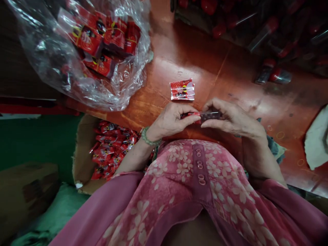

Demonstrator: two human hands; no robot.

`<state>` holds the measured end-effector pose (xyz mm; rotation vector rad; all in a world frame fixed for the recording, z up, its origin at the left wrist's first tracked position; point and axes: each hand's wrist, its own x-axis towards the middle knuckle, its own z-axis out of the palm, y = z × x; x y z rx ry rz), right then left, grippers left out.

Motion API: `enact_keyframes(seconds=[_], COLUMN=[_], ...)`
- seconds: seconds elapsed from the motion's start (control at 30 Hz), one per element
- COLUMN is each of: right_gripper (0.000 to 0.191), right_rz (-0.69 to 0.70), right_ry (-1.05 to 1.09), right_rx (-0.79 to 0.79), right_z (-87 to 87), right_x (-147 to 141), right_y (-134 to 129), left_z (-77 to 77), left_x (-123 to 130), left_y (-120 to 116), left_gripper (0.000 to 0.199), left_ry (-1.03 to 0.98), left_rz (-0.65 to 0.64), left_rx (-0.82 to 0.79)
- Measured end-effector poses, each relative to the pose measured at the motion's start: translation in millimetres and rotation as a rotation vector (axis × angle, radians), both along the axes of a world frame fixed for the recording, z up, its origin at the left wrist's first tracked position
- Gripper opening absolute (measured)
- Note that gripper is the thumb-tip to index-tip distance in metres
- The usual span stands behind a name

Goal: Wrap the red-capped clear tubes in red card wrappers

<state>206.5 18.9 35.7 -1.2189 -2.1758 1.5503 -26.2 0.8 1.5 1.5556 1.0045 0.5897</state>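
Observation:
A small clear bottle with dark contents (pixel 208 116) lies sideways between my two hands, just above the table. My left hand (pixel 169 118), a green bead bracelet at its wrist, is closed around the bottle's red end; whether that red is a cap or a printed sleeve I cannot tell. The fingers and thumb of my right hand (pixel 234 118) grip the opposite, dark end. Just beyond my hands, a small stack of red printed wrappers (pixel 182 90) lies flat on the table.
An open clear plastic bag (pixel 112 97) of banded red wrapper bundles lies at upper left. Below it stands a cardboard box (pixel 79 153) of red wrapped pieces. Two red-capped bottles (pixel 280 76) lie right on the orange table (pixel 220 73), near a dark heap of similar bottles (pixel 263 32).

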Motion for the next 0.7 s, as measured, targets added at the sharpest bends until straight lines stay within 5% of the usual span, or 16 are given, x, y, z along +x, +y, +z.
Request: enact_keyframes(seconds=[0.3,0.53,0.7], right_gripper=[0.024,0.039,0.034], right_rz=[-0.169,-0.332,-0.294], right_ry=[0.041,0.121,0.069], right_rx=[0.024,-0.172,0.002], right_z=[-2.1,-12.4,-15.9], right_x=[4,2,-1], right_y=[-21,-28,-31], left_z=[0.5,7.4,2.8], left_x=[-2,-10,-13], left_y=[0,7,5], left_gripper=[0.038,0.038,0.032], left_ry=[-0.005,0.070,0.104], left_rz=[-0.144,-0.129,-0.102], left_rx=[-0.034,0.050,0.024])
